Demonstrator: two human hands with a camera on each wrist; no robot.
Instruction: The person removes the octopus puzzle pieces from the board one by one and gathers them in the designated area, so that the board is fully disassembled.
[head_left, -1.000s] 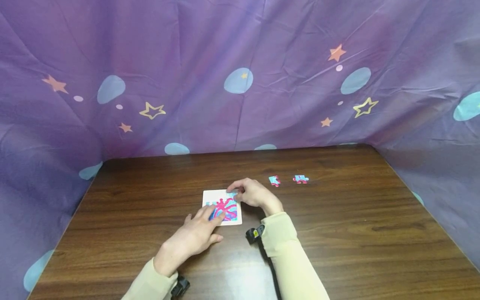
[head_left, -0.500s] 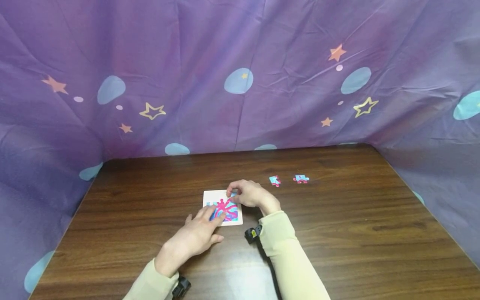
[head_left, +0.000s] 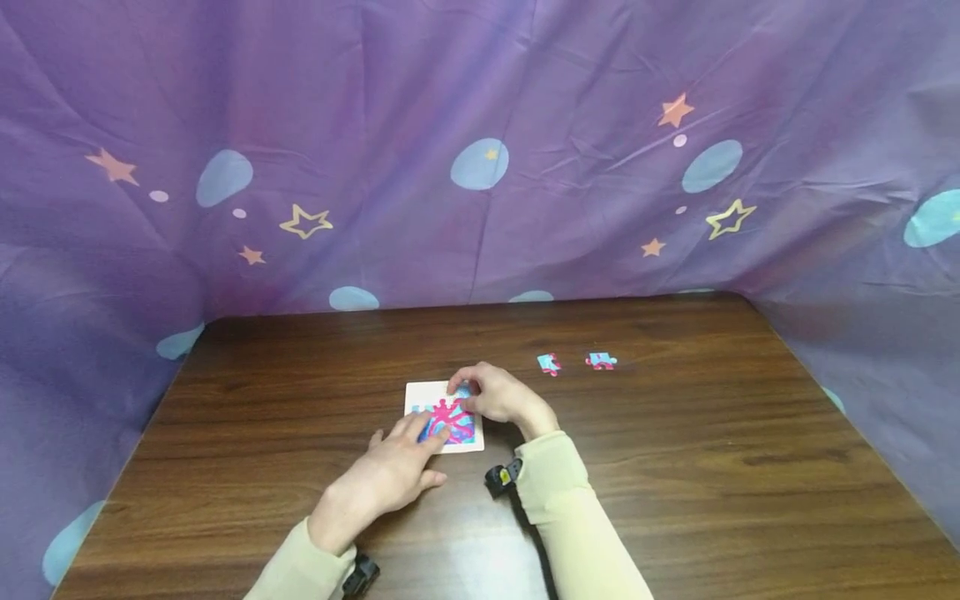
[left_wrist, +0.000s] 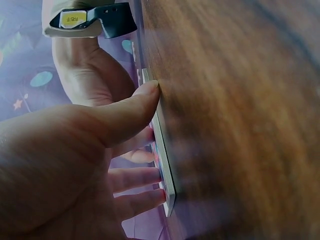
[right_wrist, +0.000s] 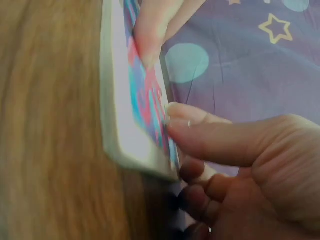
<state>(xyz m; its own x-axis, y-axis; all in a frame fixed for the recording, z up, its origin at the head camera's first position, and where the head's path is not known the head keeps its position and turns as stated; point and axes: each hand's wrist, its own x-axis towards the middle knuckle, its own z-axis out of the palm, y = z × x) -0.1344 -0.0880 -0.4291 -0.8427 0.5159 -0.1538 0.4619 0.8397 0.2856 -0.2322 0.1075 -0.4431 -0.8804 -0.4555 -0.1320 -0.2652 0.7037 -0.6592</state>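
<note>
Clock refs = head view, centred on the board unless noted, 12 = far side. White puzzle board (head_left: 422, 391) lies flat on the brown wooden table (head_left: 735, 467), a bit nearer than table centre. Pink-and-blue puzzle picture (head_left: 448, 417) fills its lower part; pink knobs stick up along the top edge, bare white strip beyond them from 10 to 12.

Left hand (head_left: 390, 468) comes in from 7–8 o'clock. Fingers fairly straight and spread, tips resting on the picture, not grasping. Thumb sits by the 6 o'clock edge; can't tell if it touches.

Right hand (head_left: 508, 398) sits at 2–3 o'clock. Index and thumb curl round a blue piece (head_left: 464, 390) at the board's 1 o'clock corner, tips on either side of it. Grasping it; can't tell how firmly. Right wrist view has those two tips close together at the picture's edge, other fingers bent beside the board.

Two loose bits at 2 o'clock, flat on the table, apart from each other: smaller blue-pink piece (head_left: 549, 364) nearer the board, wider blue-pink piece (head_left: 602, 361) farther out.

Pale yellow sleeves (head_left: 581, 525) both arms, black wrist camera (head_left: 362, 575) on each. Purple curtain (head_left: 375, 150) with stars and blue ovals behind, 12 o'clock.
</note>
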